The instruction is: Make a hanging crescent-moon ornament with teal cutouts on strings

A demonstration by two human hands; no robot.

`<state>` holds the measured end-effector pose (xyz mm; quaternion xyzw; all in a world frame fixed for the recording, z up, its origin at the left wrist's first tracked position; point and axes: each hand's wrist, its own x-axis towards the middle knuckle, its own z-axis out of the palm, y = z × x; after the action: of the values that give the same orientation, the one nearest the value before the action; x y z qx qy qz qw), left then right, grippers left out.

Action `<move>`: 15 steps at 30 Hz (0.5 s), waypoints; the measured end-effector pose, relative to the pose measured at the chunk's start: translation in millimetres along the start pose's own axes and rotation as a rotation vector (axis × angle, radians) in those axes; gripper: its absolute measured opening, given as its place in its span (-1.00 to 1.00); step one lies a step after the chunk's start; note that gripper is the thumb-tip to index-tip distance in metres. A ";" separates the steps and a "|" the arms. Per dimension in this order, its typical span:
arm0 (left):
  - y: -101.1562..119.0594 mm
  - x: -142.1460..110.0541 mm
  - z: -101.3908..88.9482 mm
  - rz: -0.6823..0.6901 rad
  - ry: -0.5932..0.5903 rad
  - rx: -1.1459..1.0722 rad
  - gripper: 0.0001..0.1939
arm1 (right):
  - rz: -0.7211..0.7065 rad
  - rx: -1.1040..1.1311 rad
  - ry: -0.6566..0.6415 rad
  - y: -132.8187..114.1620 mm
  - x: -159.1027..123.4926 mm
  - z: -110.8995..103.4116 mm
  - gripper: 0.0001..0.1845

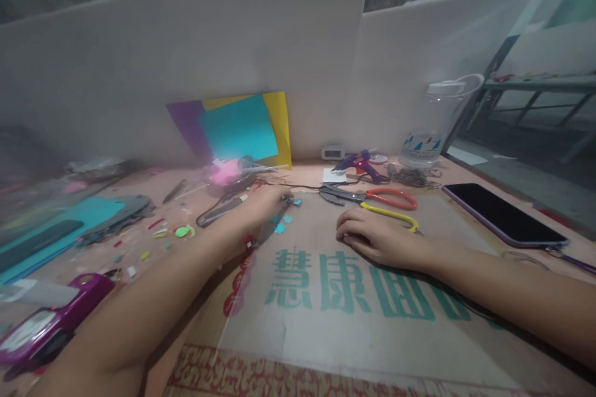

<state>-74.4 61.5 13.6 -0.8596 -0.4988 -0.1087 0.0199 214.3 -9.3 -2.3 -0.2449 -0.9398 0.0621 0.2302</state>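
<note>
Over the left part of the printed sheet [326,341], my left hand [270,203] has its fingertips pinched together beside a small teal piece [297,202]. What lies between the fingertips is too small to make out. Several teal flower-like cutouts [279,228] lie just below that hand. My right hand [372,236] rests on the sheet with fingers loosely bent and nothing visible in them. Just behind it lie scissors-like cutters [347,194] with one red and one yellow handle. A purple glue gun [361,164] stands farther back.
Teal, yellow and purple sheets [239,127] lean against the white partition [186,62]. At right are a phone [503,214] and a clear bottle [423,130]. Coloured scraps [184,231] litter the left, near a magenta tool [60,316]. A small digital display [333,152] stands at the back.
</note>
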 end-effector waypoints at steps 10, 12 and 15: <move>14.0 -2.3 -6.7 0.035 -0.002 0.001 -0.65 | 0.006 -0.006 -0.013 0.8 0.3 0.6 -0.79; 17.2 -1.4 -4.2 0.116 -0.022 -0.029 -0.68 | 0.003 -0.002 -0.011 0.1 0.0 0.2 -0.79; 19.2 -0.6 -2.2 0.205 -0.058 -0.091 -0.72 | 0.000 0.004 -0.006 -0.3 -0.5 0.1 -0.79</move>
<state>-58.4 51.0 17.0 -0.9090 -0.4031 -0.1036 -0.0223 214.5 -9.8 -2.5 -0.2441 -0.9404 0.0646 0.2278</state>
